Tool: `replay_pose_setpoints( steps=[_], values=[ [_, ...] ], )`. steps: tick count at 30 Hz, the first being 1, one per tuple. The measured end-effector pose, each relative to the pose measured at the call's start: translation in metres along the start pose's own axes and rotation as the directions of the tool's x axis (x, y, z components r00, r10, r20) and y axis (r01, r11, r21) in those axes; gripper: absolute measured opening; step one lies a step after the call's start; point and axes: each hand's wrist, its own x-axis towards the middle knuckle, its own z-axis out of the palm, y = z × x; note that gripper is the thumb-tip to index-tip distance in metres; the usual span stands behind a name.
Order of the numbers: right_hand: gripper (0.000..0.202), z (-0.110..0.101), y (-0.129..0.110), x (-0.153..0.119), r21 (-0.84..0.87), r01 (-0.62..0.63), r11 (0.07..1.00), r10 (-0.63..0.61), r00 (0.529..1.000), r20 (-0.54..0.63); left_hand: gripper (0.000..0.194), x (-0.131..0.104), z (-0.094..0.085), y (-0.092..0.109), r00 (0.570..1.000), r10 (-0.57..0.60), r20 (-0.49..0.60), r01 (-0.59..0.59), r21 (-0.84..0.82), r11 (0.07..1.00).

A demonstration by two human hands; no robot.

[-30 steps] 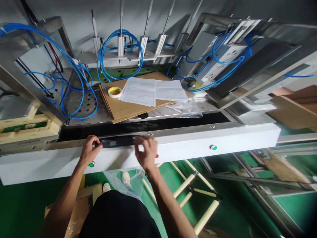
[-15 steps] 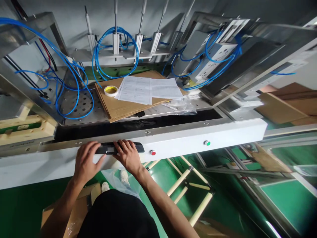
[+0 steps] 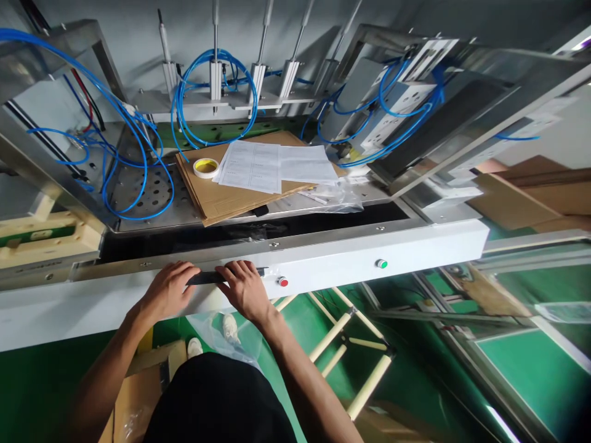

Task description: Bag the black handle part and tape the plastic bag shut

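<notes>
A thin black strip lies along the top front edge of the machine's white front panel. My left hand rests flat on the strip's left end, fingers spread over it. My right hand presses on the strip's right part, its fingers lying over it. A bit of clear film shows at the strip's right end, beside a red button. Both hands touch the strip; neither lifts it.
A green button sits further right on the panel. Behind lie cardboard sheets, papers, a yellow tape roll, a plastic bag and blue hoses. Below hang a clear bag and a wooden frame over green floor.
My right hand slid left along the strip and now lies beside my left hand. The strip has turned flatter against the panel's edge. The view shifted slightly left.
</notes>
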Motion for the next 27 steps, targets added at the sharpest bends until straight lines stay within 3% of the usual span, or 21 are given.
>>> replay_pose_setpoints(
  steps=[4,10,15,19,22,24,25,27],
  values=[
    [0.042,-0.005,0.012,0.017,0.078,-0.014,0.997,0.008,0.997,0.078,0.041,0.011,-0.006,-0.006,0.999,-0.012,-0.047,0.010,-0.044,0.999],
    [0.025,-0.007,0.032,0.041,0.172,-0.071,0.983,0.037,0.980,0.195,0.042,0.019,-0.005,-0.007,0.994,0.048,-0.096,-0.039,0.091,0.995],
    [0.030,0.004,0.035,0.039,0.113,-0.002,0.994,-0.009,0.996,0.089,0.046,0.019,0.007,-0.011,0.997,0.039,-0.067,-0.027,0.173,0.985],
    [0.037,0.006,0.029,0.023,0.057,-0.004,0.998,0.011,0.994,-0.111,0.045,0.019,0.007,-0.016,0.998,0.059,-0.039,-0.051,0.176,0.983],
    [0.031,0.010,0.010,-0.004,0.173,-0.095,0.980,0.145,0.942,-0.303,0.050,0.020,0.003,-0.019,0.997,0.066,-0.030,-0.060,0.170,0.984],
    [0.029,0.020,-0.010,-0.026,0.345,-0.171,0.923,0.304,0.873,-0.380,0.049,0.020,0.000,-0.019,0.997,0.071,-0.025,-0.067,0.154,0.986],
    [0.033,0.027,-0.020,-0.036,0.452,-0.219,0.865,0.407,0.834,-0.374,0.049,0.021,-0.002,-0.020,0.997,0.078,-0.023,-0.074,0.138,0.988],
    [0.039,0.043,-0.037,-0.049,0.672,-0.321,0.667,0.603,0.763,-0.234,0.046,0.021,-0.006,-0.019,0.995,0.095,-0.016,-0.093,0.086,0.992]
  ],
)
